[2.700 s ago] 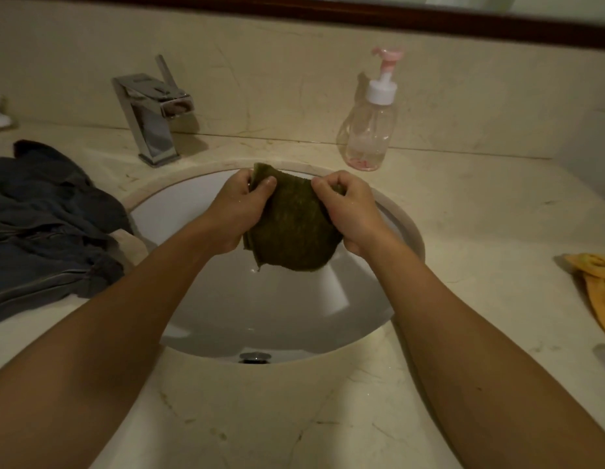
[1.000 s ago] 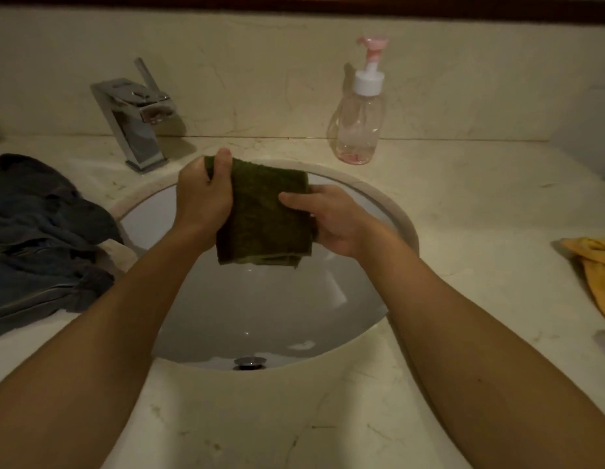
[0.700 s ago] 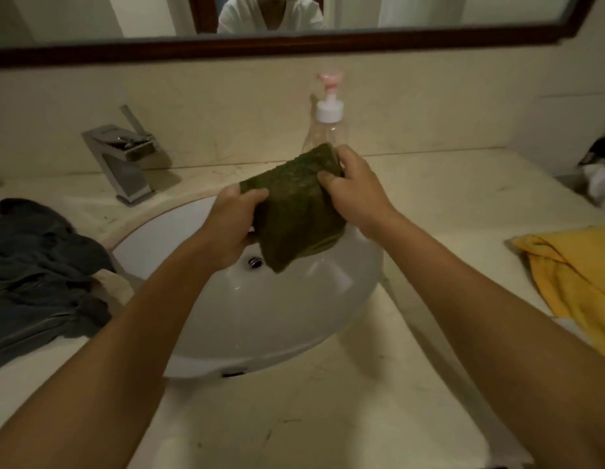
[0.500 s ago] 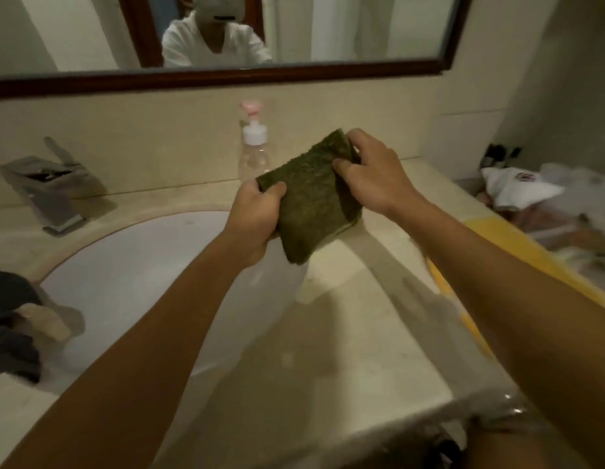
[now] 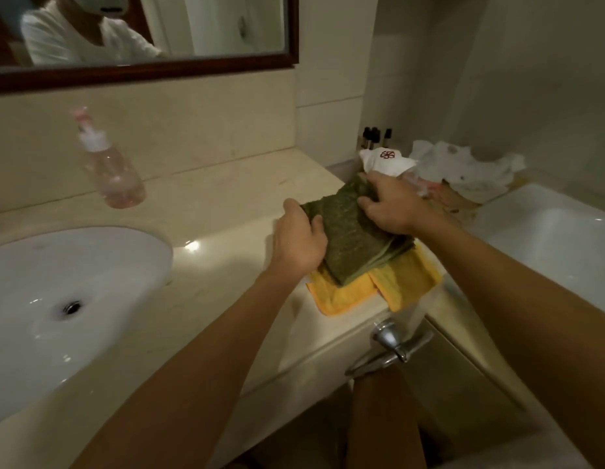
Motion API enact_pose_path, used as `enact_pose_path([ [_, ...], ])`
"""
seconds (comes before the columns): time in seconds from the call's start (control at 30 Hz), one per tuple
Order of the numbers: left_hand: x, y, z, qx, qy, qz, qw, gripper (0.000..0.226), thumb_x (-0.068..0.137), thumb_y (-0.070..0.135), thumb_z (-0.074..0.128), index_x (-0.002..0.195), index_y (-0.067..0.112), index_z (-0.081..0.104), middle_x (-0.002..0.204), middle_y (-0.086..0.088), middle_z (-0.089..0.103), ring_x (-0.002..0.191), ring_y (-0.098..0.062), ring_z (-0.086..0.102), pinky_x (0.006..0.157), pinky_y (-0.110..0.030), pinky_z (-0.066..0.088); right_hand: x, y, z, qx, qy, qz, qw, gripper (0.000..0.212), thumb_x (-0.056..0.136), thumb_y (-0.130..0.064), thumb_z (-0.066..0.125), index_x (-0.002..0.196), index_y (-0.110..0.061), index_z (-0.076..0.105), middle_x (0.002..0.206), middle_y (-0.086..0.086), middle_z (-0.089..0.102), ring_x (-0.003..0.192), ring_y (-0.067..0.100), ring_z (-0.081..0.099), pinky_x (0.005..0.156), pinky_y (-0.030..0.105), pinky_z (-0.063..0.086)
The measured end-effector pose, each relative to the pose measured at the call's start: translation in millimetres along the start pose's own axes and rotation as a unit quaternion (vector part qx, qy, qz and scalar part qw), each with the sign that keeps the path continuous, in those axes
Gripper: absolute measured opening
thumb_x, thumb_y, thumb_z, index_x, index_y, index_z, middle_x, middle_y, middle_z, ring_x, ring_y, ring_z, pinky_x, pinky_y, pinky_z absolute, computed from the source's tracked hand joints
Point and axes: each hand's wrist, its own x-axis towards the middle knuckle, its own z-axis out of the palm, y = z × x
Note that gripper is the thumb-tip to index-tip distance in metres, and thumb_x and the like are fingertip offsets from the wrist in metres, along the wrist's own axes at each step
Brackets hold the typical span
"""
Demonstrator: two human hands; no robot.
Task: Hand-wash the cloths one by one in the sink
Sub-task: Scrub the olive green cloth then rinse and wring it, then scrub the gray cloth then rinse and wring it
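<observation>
A folded dark green cloth [image 5: 353, 238] lies on top of a yellow cloth [image 5: 372, 289] at the right end of the counter. My left hand [image 5: 299, 243] grips the green cloth's left edge, thumb on top. My right hand [image 5: 390, 206] holds its far right part, fingers curled on the fabric. The white sink [image 5: 57, 299] sits at the left with its drain visible and nothing in it.
A pink pump bottle [image 5: 109, 167] stands behind the sink. White cloths and wrappers [image 5: 456, 167] and small dark bottles [image 5: 373, 137] crowd the far right corner. A bathtub [image 5: 548, 238] lies to the right. A chrome towel ring [image 5: 390, 343] hangs below the counter edge.
Both hands carried the green cloth from above the sink rightward and lowered it onto the yellow cloth. My view swung right, so the faucet and dark clothes left the frame.
</observation>
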Motion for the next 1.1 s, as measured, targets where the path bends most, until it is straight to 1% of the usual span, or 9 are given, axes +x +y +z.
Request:
enact_pose_path([
  [0.1, -1.2, -13.3, 4.3, 0.138, 0.042, 0.053, 0.988, 0.038, 0.096, 0.034, 0.058, 0.121, 0.009, 0.044, 0.117, -0.013, 0.054, 0.105, -0.036, 0.057, 0.085, -0.049, 0.051, 2.4, 15.3, 28.5, -0.102, 0.013, 0.006, 0.995, 0.045, 0.099, -0.030, 0.058, 0.137, -0.008, 0.048, 0.146, 0.019, 0.045, 0.133, 0.044, 0.042, 0.107, 0.050, 0.041],
  [0.2, -4.8, -15.9, 2.5, 0.193, 0.079, 0.129, 0.970, 0.053, 0.094, 0.045, 0.057, 0.134, 0.012, 0.045, 0.131, -0.008, 0.048, 0.118, -0.030, 0.050, 0.092, -0.047, 0.049, 0.1, 18.0, 37.8, -0.066, 0.102, -0.032, 0.992, 0.041, 0.101, -0.036, 0.055, 0.132, -0.009, 0.054, 0.139, 0.018, 0.049, 0.129, 0.042, 0.045, 0.101, 0.048, 0.042],
  [0.3, -5.3, -21.3, 5.3, 0.200, -0.023, 0.179, 0.963, 0.058, 0.099, 0.051, 0.047, 0.142, 0.011, 0.045, 0.144, -0.007, 0.046, 0.132, -0.026, 0.043, 0.103, -0.045, 0.044, -3.7, 17.9, 42.1, -0.015, -0.009, -0.070, 0.997, 0.056, 0.106, -0.050, 0.044, 0.150, -0.016, 0.046, 0.150, 0.013, 0.048, 0.138, 0.033, 0.044, 0.108, 0.041, 0.039],
  [0.4, -3.1, -23.1, 0.4, 0.199, -0.132, 0.129, 0.963, 0.067, 0.102, 0.056, 0.037, 0.156, 0.016, 0.030, 0.164, 0.000, 0.023, 0.151, -0.018, 0.017, 0.121, -0.046, 0.023, -6.7, 22.9, 46.4, -0.065, -0.118, -0.042, 0.990, 0.071, 0.105, -0.063, 0.030, 0.164, -0.026, 0.019, 0.171, 0.003, 0.017, 0.157, 0.024, 0.016, 0.126, 0.046, 0.019],
  [0.53, -3.4, -25.4, -31.7, 0.208, -0.180, 0.101, 0.956, 0.080, 0.096, 0.067, 0.039, 0.160, 0.027, 0.013, 0.168, 0.009, 0.004, 0.155, -0.015, 0.000, 0.123, -0.053, 0.009, -8.0, -1.6, 38.2, -0.105, -0.070, -0.038, 0.991, 0.071, 0.102, -0.066, 0.029, 0.161, -0.026, 0.023, 0.168, 0.007, 0.024, 0.153, 0.036, 0.020, 0.118, 0.062, 0.027],
  [0.67, -6.1, -50.6, -87.4, 0.226, -0.139, 0.083, 0.960, 0.081, 0.095, 0.068, 0.041, 0.160, 0.030, 0.011, 0.168, 0.010, 0.000, 0.155, -0.013, -0.002, 0.123, -0.049, 0.005, -18.1, -65.9, 43.6, -0.088, -0.053, -0.104, 0.989, 0.078, 0.101, -0.070, 0.031, 0.163, -0.025, 0.020, 0.171, 0.004, 0.020, 0.157, 0.030, 0.013, 0.123, 0.058, 0.021],
  [0.8, -13.6, -98.4, -169.3, 0.283, -0.109, 0.047, 0.952, 0.081, 0.095, 0.066, 0.046, 0.160, 0.030, 0.014, 0.169, 0.007, 0.002, 0.154, -0.016, 0.004, 0.123, -0.053, 0.013, -24.2, -151.3, 72.6, -0.062, -0.063, -0.173, 0.981, 0.080, 0.099, -0.068, 0.044, 0.163, -0.027, 0.021, 0.170, 0.000, 0.021, 0.157, 0.026, 0.016, 0.124, 0.055, 0.023],
  [0.93, -46.0, -150.7, -267.6, 0.316, -0.046, -0.038, 0.947, 0.081, 0.092, 0.067, 0.051, 0.158, 0.030, 0.021, 0.168, 0.003, 0.011, 0.153, -0.021, 0.013, 0.122, -0.055, 0.016, -27.5, -245.4, 112.1, -0.035, -0.125, -0.257, 0.958, 0.088, 0.095, -0.065, 0.056, 0.163, -0.019, 0.023, 0.169, 0.004, 0.026, 0.154, 0.026, 0.027, 0.123, 0.046, 0.028],
  [1.1, -112.8, -214.3, -387.4, 0.378, 0.036, -0.141, 0.914, 0.076, 0.093, 0.063, 0.054, 0.155, 0.029, 0.027, 0.165, 0.002, 0.021, 0.151, -0.022, 0.017, 0.120, -0.059, 0.016, -56.9, -375.3, 170.3, -0.005, -0.186, -0.355, 0.916, 0.081, 0.097, -0.056, 0.062, 0.160, -0.017, 0.030, 0.164, 0.005, 0.036, 0.148, 0.026, 0.036, 0.114, 0.034, 0.031],
])
